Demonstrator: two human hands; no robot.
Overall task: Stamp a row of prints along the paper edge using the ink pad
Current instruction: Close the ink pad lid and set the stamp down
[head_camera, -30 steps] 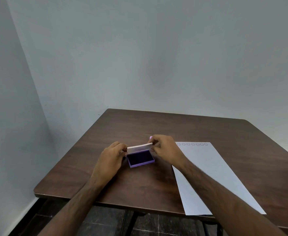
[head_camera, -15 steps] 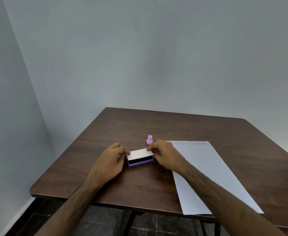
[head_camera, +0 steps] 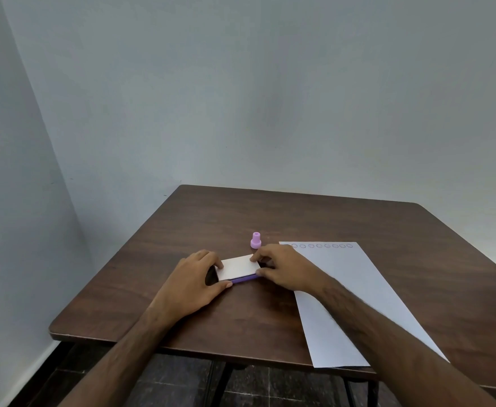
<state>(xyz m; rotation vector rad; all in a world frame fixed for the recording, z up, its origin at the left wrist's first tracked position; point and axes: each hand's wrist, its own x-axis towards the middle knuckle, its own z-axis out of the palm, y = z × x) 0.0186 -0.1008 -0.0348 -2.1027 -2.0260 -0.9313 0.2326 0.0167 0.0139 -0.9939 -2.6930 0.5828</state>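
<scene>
The purple ink pad (head_camera: pixel 238 271) lies flat on the brown table (head_camera: pixel 270 218), its white lid down over the base. My left hand (head_camera: pixel 195 282) grips its left end, thumb at the front edge. My right hand (head_camera: pixel 285 267) holds its right end, fingertips on the lid. A small pink stamp (head_camera: pixel 255 240) stands upright just behind the pad, touched by neither hand. To the right lies a white sheet of paper (head_camera: pixel 352 292) with a row of several round prints (head_camera: pixel 321 246) along its far edge.
Grey walls close in behind and to the left of the table. The paper's near end hangs slightly over the table's front edge (head_camera: pixel 182 348). Dark floor tiles (head_camera: pixel 182 383) and table legs show below.
The ink pad's lid has come down from raised to fully flat on the base. Both hands stayed at the pad's ends. The pink stamp came into sight behind it.
</scene>
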